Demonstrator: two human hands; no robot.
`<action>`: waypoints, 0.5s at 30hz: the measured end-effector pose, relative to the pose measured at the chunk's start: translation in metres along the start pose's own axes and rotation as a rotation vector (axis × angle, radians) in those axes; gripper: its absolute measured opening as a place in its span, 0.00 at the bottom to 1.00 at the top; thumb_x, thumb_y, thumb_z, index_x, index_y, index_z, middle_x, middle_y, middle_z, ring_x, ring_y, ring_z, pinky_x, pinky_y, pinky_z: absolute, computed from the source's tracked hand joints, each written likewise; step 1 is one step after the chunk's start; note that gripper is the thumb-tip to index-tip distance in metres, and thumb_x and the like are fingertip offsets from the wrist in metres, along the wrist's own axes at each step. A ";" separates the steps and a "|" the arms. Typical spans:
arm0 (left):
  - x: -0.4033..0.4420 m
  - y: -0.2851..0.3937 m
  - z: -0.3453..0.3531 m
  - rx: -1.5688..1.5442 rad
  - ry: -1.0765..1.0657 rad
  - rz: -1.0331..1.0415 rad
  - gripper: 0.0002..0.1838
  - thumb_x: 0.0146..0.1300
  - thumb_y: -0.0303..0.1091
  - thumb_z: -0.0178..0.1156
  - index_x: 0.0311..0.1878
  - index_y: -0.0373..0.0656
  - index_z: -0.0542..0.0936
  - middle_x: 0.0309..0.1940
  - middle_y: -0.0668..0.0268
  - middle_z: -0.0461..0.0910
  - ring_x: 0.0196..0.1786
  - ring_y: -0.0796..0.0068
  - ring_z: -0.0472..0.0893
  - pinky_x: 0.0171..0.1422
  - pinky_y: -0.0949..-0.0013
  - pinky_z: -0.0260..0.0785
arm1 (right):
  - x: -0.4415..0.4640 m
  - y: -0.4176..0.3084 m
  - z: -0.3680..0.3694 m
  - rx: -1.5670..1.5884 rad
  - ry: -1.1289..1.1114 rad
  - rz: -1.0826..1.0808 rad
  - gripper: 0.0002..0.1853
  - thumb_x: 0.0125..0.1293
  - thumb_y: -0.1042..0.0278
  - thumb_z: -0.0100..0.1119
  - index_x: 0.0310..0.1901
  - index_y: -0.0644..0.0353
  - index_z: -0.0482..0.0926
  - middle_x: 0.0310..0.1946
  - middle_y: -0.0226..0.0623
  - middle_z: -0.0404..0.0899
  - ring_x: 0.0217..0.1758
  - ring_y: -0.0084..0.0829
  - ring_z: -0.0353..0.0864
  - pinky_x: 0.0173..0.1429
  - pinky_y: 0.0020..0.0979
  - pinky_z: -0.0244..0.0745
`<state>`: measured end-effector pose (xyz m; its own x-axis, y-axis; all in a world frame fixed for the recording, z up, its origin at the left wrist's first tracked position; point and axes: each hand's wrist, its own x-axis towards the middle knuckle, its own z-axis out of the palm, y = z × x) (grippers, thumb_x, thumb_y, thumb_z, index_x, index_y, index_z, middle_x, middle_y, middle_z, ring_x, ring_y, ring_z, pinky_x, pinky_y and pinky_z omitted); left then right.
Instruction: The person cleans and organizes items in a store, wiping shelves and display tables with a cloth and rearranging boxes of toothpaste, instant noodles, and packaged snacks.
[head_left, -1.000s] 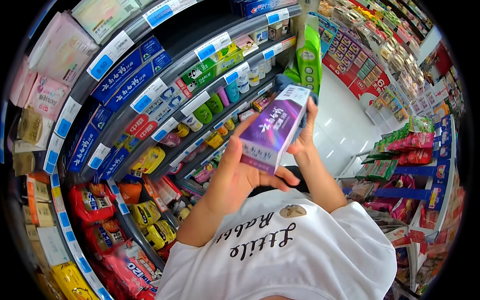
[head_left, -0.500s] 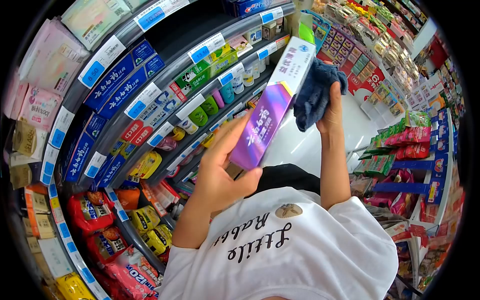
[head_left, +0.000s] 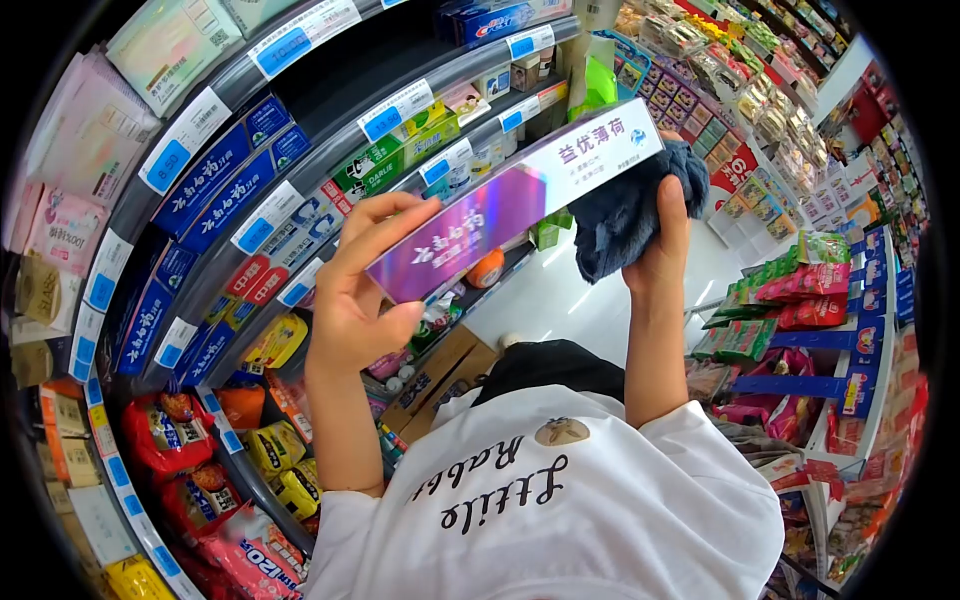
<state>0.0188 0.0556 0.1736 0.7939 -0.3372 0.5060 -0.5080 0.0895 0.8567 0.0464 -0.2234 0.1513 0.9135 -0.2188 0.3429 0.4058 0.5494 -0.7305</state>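
My left hand [head_left: 355, 290] grips the purple end of a long purple and white box [head_left: 470, 225], with fingers behind it and the thumb along its lower edge. The box lies tilted across the view, its white end up and to the right. My right hand [head_left: 665, 235] is wrapped round a dark blue cloth [head_left: 625, 220], which hangs beside and partly behind the white end. Whether the cloth touches the box there, I cannot tell.
Curved shelves [head_left: 330, 75] with price tags and blue toothpaste boxes [head_left: 215, 170] fill the left. Red and yellow packets [head_left: 170, 435] stand lower left. A cardboard box [head_left: 435, 385] is on the floor below. Racks of bagged goods [head_left: 800, 300] line the right side.
The box has turned from steeply upright to a flatter slant, and more of its long side shows. My left hand has moved left and up, while the cloth has come out from behind the box.
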 end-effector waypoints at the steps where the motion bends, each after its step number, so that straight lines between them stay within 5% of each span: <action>1: -0.001 -0.002 0.000 -0.036 0.037 -0.030 0.36 0.40 0.30 0.60 0.60 0.31 0.75 0.58 0.54 0.67 0.63 0.66 0.68 0.68 0.66 0.60 | -0.003 -0.004 0.009 0.022 0.012 -0.025 0.39 0.56 0.51 0.70 0.63 0.58 0.61 0.53 0.40 0.73 0.56 0.33 0.75 0.61 0.35 0.73; 15: -0.005 -0.001 -0.007 0.209 0.085 0.234 0.30 0.37 0.25 0.57 0.51 0.40 0.83 0.57 0.54 0.67 0.58 0.61 0.70 0.64 0.60 0.62 | -0.011 -0.013 0.008 -0.081 -0.125 -0.145 0.46 0.49 0.48 0.75 0.64 0.54 0.58 0.55 0.44 0.73 0.59 0.40 0.76 0.62 0.40 0.75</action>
<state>0.0175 0.0644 0.1708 0.6681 -0.2496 0.7010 -0.7307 -0.0423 0.6814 0.0309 -0.2217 0.1614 0.8368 -0.1863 0.5149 0.5384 0.4516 -0.7115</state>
